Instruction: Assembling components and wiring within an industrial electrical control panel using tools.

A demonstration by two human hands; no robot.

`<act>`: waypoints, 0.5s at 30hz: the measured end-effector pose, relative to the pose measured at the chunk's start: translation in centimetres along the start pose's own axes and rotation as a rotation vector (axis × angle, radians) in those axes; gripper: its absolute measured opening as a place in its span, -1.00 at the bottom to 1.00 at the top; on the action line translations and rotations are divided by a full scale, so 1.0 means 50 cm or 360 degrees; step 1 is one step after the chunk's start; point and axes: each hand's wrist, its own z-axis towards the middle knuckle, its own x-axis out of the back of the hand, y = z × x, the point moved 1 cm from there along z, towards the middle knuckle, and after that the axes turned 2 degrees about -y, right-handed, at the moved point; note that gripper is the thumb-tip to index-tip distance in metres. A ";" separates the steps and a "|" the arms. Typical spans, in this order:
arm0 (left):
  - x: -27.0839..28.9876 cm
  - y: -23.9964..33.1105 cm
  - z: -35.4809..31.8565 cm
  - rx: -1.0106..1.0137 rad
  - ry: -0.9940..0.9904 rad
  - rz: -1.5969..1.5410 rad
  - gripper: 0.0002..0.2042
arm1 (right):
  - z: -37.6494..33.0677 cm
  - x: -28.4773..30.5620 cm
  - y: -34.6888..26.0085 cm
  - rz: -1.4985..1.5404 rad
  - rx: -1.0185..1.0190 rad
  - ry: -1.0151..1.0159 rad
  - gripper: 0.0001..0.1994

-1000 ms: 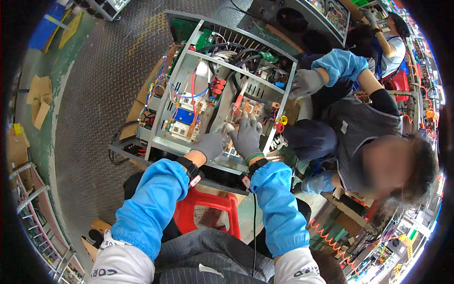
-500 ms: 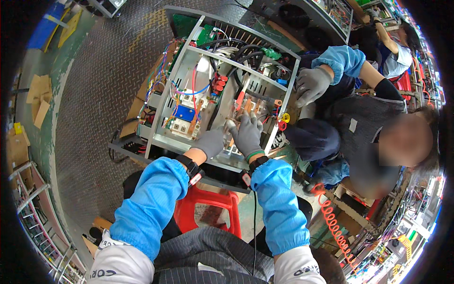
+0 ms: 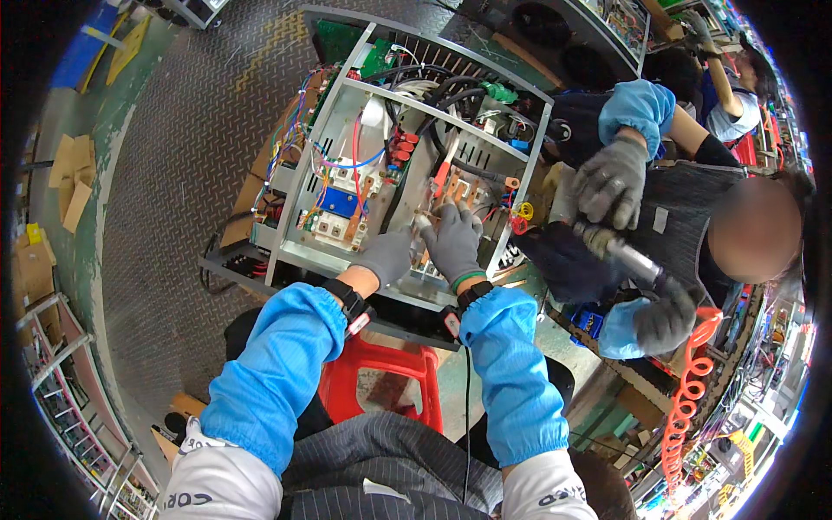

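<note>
My left hand [image 3: 386, 258], in a grey glove, reaches over the front wall of a metal cabinet [image 3: 286, 260] full of electrical parts. Its fingers are drawn together and point right, toward my right thumb; the fingertips are partly hidden. My right hand [image 3: 452, 244], gloved likewise, bends its fingers down beside copper bars [image 3: 463, 191] in the right compartment. What the fingers of either hand grip is too small or covered to make out. Left of them are a blue block [image 3: 340, 203] on white modules and several red parts [image 3: 403, 147]. A red-sleeved cable [image 3: 444, 176] ends above my right fingers.
At the right, a co-worker in grey gloves holds a silver cylindrical tool [image 3: 635, 260] near the cabinet; a red coiled hose [image 3: 685, 399] hangs by that person's lower hand. Below my forearms stands a red plastic stool [image 3: 381, 360]. Patterned metal flooring [image 3: 173, 217] lies left.
My hands stay at nearly the same place in the cabinet. The co-worker's upper hand has moved down and right, the lower hand has come up, and the silver tool now shows between them.
</note>
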 end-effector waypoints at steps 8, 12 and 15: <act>0.003 0.006 -0.003 0.0015 0.0022 -0.0041 -0.69 | 0.000 -0.006 0.000 -0.0027 0.0024 0.0095 -0.48; 0.005 0.008 -0.002 0.0003 0.0008 -0.0048 -0.69 | -0.003 -0.003 0.001 -0.0008 0.0023 0.0123 -0.51; -0.008 -0.005 0.001 0.0040 0.0030 -0.0091 -0.70 | -0.001 0.009 0.000 0.0099 -0.0004 0.0188 -0.56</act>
